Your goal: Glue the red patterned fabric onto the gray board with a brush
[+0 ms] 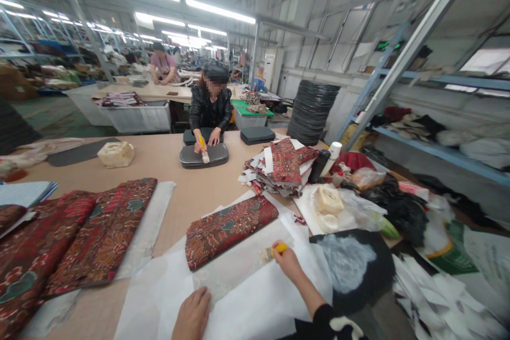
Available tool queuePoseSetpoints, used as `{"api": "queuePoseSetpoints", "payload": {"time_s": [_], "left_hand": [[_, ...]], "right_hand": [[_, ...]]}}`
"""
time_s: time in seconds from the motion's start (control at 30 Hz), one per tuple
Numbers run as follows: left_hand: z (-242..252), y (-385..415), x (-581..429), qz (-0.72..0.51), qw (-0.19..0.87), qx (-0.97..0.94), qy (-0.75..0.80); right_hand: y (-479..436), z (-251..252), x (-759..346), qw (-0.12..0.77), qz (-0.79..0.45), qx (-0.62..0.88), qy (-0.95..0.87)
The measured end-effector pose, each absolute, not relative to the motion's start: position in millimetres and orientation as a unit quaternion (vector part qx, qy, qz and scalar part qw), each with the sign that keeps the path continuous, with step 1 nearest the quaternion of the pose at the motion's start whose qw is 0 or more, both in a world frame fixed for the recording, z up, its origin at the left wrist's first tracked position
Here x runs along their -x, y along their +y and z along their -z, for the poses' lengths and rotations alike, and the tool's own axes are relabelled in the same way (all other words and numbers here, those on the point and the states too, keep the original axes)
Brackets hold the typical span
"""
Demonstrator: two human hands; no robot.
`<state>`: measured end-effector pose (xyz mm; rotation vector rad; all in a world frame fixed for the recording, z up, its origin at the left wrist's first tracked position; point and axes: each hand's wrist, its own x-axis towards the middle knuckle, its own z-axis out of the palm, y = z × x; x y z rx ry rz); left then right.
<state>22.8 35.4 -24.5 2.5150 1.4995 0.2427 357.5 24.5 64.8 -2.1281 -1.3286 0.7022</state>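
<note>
My right hand (287, 263) is closed on a small brush with a yellow handle (274, 249), its bristles on a white paper sheet (247, 287). My left hand (192, 314) lies flat on the same sheet near the table's front edge, fingers together and holding nothing. Just beyond the brush, a red patterned fabric panel (229, 228) lies across the paper.
Long red patterned fabric pieces (79, 244) lie at left. A stack of fabric and paper (279, 167), a bottle (320, 166) and a black glue-smeared board (350, 265) sit at right. Across the table a person (210, 109) brushes a dark pad (204, 155). Metal shelving (418, 90) stands at right.
</note>
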Motion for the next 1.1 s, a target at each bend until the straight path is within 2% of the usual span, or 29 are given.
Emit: {"api": "queuePoseSetpoints", "payload": {"time_s": [0.13,0.33,0.67,0.77,0.9,0.97,1.1], "left_hand": [[27,35,-20,-0.086,0.106,-0.856,0.499],[35,35,-14,-0.094,0.109,-0.860,0.490],[31,30,-13,-0.077,0.095,-0.859,0.496],[33,30,-12,-0.085,0.097,-0.851,0.509],[30,32,-12,-0.112,0.118,-0.832,0.531],[22,34,-14,-0.121,0.140,-0.810,0.557],[-4,39,-21,-0.112,0.203,-0.760,0.607]], "right_hand": [[33,-74,-402,0.229,-0.141,0.871,-0.411],[35,-79,-428,0.189,-0.152,0.870,-0.430],[32,-84,-411,0.187,-0.152,0.866,-0.439],[30,-85,-407,0.144,-0.144,0.865,-0.458],[28,-93,-396,0.071,-0.062,0.879,-0.468],[30,-94,-366,0.107,-0.070,0.851,-0.509],[29,-81,-261,0.229,-0.214,0.718,-0.621]]}}
